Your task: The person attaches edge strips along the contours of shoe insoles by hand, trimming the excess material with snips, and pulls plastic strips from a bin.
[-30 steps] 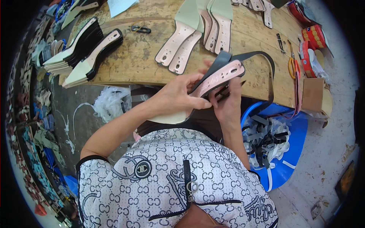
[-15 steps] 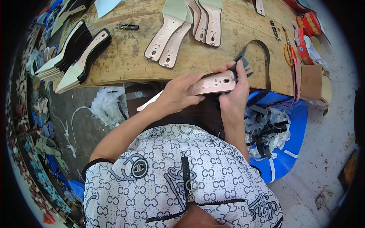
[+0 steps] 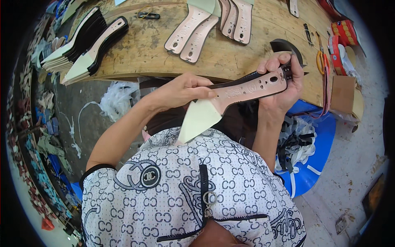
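Observation:
Between my two hands is a shoe insole, with a pink heel part dotted with holes and a pale green front part pointing down toward my shirt. My left hand pinches its upper edge near the middle, thumb on top. My right hand is wrapped round the heel end, fingers curled over the far edge. A black strip curves up behind the right fingers; whether it is attached to the insole is hidden. Several similar insoles lie just beyond on the wooden table.
Stacks of black-edged insoles stand at the left. Thread snips lie at the back; orange-handled scissors, red rolls and a cardboard box are at the right. A blue bin holds strip scraps below.
Both hands and the insole have moved right and slightly up in view. The insole has turned, so its pale front now shows. The big loop of black strip has shrunk behind my right hand.

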A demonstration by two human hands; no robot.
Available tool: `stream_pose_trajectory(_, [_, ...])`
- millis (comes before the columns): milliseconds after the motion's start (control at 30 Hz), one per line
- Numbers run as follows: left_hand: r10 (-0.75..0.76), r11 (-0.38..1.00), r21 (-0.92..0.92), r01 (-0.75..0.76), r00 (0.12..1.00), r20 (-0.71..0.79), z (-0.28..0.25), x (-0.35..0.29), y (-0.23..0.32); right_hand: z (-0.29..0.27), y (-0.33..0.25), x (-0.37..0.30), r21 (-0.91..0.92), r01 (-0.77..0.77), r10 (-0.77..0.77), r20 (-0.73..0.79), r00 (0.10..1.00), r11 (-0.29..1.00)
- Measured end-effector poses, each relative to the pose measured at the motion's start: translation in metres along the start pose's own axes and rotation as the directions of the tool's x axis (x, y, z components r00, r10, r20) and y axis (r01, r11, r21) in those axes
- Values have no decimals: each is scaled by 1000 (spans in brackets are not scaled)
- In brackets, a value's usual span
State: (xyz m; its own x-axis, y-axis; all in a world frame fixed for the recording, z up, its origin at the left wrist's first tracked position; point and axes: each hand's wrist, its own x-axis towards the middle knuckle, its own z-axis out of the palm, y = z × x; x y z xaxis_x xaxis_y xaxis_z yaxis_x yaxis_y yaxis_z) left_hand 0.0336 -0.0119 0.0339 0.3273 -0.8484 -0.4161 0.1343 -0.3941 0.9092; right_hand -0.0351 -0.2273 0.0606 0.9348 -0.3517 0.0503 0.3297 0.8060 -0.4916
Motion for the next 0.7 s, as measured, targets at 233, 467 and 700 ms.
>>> stream_pose_trajectory(233, [189,812,581,-43,963,-192,-14,-3,56,41,39,11,-530,74,-227,-231,946,845])
stream_pose_trajectory(467, [414,902,245,-355,871,-265,-9,2,38,46,18,25,-580,-59,38,-49,998,813])
stream_pose_trajectory(700, [65,939,-333,-80,996,-57,15,-13,64,9,-7,17,-540,-90,-17,-189,982,837])
